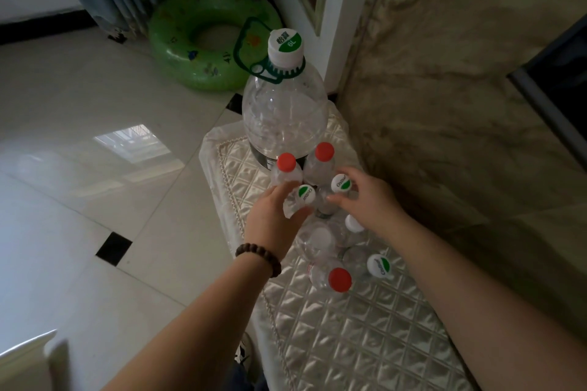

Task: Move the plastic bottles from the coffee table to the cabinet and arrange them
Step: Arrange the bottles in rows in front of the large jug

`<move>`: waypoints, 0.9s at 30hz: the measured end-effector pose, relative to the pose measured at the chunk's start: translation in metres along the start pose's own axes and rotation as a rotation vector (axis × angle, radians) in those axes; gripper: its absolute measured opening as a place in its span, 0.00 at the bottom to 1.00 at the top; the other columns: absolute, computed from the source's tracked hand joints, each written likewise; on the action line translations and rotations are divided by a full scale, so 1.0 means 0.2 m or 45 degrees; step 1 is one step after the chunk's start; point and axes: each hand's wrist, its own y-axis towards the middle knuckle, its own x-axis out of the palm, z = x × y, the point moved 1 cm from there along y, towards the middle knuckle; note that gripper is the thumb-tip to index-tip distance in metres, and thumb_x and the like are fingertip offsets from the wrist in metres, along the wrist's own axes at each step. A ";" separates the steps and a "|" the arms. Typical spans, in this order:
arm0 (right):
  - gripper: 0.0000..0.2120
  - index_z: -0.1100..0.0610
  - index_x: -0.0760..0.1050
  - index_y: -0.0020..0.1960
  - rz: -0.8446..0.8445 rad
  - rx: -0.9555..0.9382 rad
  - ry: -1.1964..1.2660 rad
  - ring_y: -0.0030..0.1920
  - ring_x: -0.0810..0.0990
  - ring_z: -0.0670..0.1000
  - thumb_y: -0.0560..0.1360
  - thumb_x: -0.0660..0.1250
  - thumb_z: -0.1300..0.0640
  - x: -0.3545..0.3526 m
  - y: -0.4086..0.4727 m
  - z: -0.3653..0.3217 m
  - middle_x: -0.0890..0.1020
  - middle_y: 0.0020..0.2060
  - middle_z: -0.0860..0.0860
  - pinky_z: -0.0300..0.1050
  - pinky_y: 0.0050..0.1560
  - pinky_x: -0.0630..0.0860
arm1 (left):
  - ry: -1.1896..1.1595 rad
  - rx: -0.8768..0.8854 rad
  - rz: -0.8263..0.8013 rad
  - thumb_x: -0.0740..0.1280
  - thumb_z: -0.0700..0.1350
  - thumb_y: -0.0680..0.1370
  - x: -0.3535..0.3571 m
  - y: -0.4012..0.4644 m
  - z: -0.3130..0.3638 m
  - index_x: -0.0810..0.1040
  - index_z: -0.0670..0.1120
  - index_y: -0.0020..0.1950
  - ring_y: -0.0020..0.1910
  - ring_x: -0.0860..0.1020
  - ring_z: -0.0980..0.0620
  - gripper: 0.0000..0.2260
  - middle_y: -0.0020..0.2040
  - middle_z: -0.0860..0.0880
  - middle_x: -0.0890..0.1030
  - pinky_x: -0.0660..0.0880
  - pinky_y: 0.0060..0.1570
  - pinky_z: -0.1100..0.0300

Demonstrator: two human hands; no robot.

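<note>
Gripping one clear, green-and-white-capped bottle point(300, 200), the left hand point(273, 216) fingers clasp it; right hand point(365, 197) fingers hover spread apart.

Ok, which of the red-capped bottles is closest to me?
The red-capped bottle beside my right forearm; the other two red caps stand farther back, against the big jug.

Your left hand point(270, 216) grips a green-capped bottle point(300, 200); your right hand point(365, 197) touches another green-capped bottle point(336, 190) on the cabinet point(365, 343).

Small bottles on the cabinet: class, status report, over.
Left hand gripping green-capped bottle. Right hand closing around its neighbour. Red-capped bottles crowd behind.
</note>
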 end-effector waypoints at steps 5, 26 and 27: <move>0.23 0.50 0.73 0.63 0.083 0.006 0.068 0.61 0.75 0.51 0.70 0.72 0.46 -0.11 -0.11 0.06 0.77 0.61 0.51 0.53 0.60 0.75 | -0.085 0.053 0.186 0.71 0.55 0.71 -0.06 -0.14 0.02 0.77 0.50 0.56 0.48 0.77 0.56 0.17 0.52 0.53 0.79 0.78 0.49 0.57; 0.13 0.46 0.75 0.55 -0.095 -0.125 -0.045 0.51 0.79 0.49 0.72 0.71 0.53 -0.01 -0.28 0.13 0.81 0.49 0.47 0.54 0.53 0.78 | 0.047 0.029 -0.113 0.74 0.48 0.71 0.05 -0.26 0.03 0.78 0.50 0.57 0.50 0.79 0.51 0.16 0.53 0.50 0.81 0.78 0.50 0.53; 0.15 0.46 0.74 0.58 -0.101 -0.115 -0.032 0.53 0.79 0.50 0.72 0.71 0.53 -0.01 -0.28 0.13 0.81 0.52 0.48 0.54 0.55 0.78 | 0.047 0.026 -0.115 0.74 0.49 0.71 0.05 -0.26 0.03 0.78 0.51 0.59 0.51 0.79 0.51 0.17 0.54 0.50 0.81 0.78 0.51 0.53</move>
